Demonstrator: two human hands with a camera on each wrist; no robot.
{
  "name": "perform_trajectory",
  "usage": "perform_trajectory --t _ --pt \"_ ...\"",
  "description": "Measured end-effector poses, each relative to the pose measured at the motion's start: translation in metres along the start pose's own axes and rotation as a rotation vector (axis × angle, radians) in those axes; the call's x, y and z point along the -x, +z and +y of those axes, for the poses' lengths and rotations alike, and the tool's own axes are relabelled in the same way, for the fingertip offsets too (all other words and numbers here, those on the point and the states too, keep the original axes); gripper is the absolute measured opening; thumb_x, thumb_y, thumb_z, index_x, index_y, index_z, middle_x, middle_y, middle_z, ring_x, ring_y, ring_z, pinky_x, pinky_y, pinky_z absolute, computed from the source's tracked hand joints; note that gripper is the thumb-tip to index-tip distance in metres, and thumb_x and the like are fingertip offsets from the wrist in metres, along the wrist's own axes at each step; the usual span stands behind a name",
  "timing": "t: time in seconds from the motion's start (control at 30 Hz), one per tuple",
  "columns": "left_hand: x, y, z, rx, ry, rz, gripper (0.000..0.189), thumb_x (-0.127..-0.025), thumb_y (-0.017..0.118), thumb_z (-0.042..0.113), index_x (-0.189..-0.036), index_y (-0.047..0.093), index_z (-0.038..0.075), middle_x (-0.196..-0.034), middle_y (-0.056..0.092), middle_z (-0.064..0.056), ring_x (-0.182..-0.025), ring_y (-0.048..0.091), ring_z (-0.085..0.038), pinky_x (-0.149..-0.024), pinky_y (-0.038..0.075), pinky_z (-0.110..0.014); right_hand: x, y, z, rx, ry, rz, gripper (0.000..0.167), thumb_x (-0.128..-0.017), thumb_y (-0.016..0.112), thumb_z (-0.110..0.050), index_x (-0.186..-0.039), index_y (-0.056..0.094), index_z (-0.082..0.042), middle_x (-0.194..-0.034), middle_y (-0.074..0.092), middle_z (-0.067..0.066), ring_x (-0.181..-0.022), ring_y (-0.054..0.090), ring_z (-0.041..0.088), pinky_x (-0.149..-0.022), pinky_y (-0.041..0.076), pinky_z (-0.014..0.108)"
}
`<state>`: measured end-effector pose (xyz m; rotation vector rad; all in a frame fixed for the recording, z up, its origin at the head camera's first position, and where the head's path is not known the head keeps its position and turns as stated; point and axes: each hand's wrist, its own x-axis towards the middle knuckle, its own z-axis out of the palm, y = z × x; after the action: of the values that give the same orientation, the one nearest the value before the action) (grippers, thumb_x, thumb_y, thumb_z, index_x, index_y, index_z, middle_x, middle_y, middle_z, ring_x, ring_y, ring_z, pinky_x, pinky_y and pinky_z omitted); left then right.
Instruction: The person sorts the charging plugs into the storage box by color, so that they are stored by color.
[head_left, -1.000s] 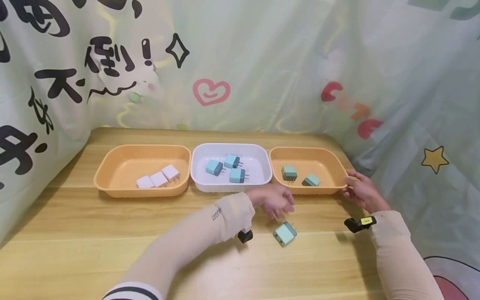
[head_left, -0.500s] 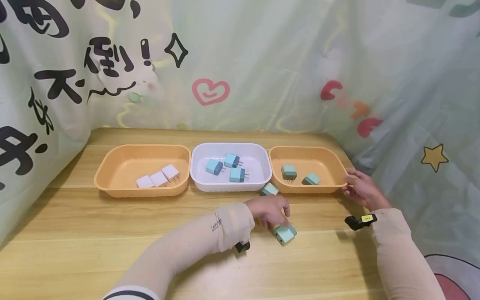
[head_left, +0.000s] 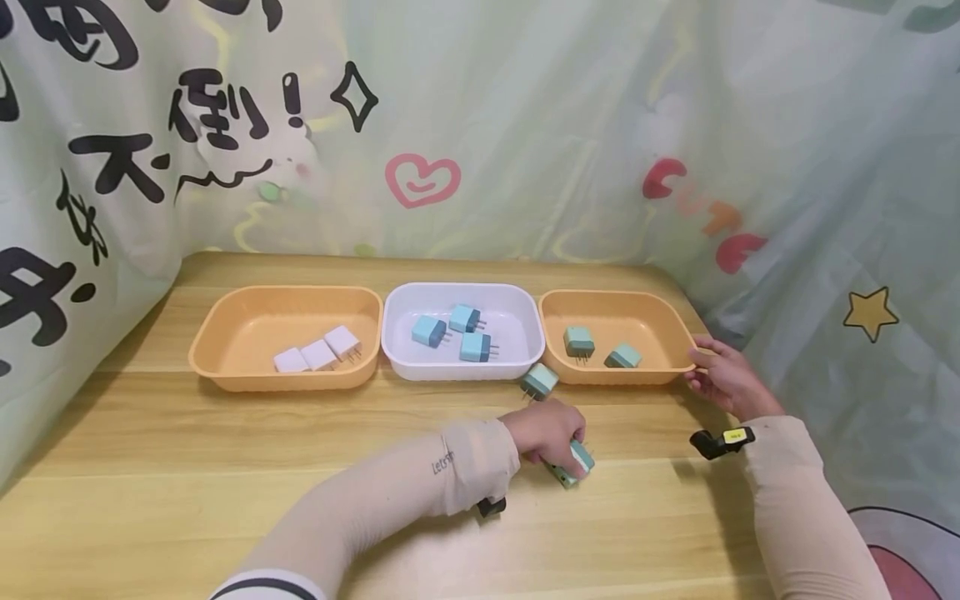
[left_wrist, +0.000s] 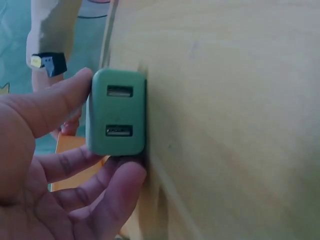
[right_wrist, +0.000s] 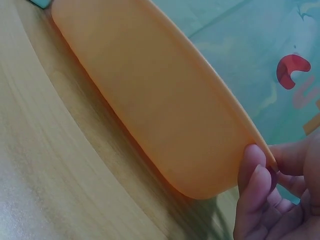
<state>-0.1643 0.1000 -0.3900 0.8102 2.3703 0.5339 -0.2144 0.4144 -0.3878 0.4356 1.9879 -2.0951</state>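
Note:
My left hand (head_left: pixel 550 431) grips a green two-port USB charger (left_wrist: pixel 118 111) on the table, thumb on one end and fingers at the other; its two ports face the left wrist camera. My right hand (head_left: pixel 729 381) pinches the rim of the right orange tray (right_wrist: pixel 145 95) at its right end. In that tray lie two green chargers, one standing (head_left: pixel 578 342) and one tilted (head_left: pixel 623 357). Another green charger (head_left: pixel 540 381) sits on the table at the tray's front left corner, just behind my left hand.
A white tray (head_left: pixel 405 362) holding several blue chargers (head_left: pixel 429 331) stands in the middle. At the left, another orange tray (head_left: pixel 247 382) holds white chargers (head_left: pixel 318 355). A printed curtain (head_left: pixel 525 125) hangs behind the wooden table (head_left: pixel 225 483).
My left hand has come down and towards me from the tray front onto the green charger and taken hold of it. Another green charger has come into view behind it. My right hand stays put.

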Motion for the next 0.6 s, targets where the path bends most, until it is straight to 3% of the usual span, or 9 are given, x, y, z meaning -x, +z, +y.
perform_trajectory --t 0.33,0.6 --pt "0.0 0.0072 0.0033 -0.088 0.036 0.044 0.041 -0.07 0.086 0.043 -0.085 0.059 0.017 -0.076 0.056 0.006 -0.048 0.049 -0.01 -0.036 0.041 -0.021 0.001 -0.0005 -0.0016 0.002 0.027 -0.007 0.016 -0.103 0.045 -0.017 -0.119 0.046 -0.019 -0.08 0.057 0.003 -0.061 0.06 0.01 -0.054 0.053 0.018" --pt "-0.0021 0.0068 0.0035 0.023 -0.014 0.019 0.029 -0.073 0.084 0.026 -0.08 0.058 0.017 -0.076 0.058 0.004 -0.048 0.05 -0.009 -0.036 0.043 -0.02 0.0028 -0.0033 -0.0039 -0.008 0.051 -0.027 0.015 -0.105 0.04 -0.016 -0.117 0.047 -0.021 -0.084 0.057 0.002 -0.066 0.061 0.011 -0.059 0.054 0.02"
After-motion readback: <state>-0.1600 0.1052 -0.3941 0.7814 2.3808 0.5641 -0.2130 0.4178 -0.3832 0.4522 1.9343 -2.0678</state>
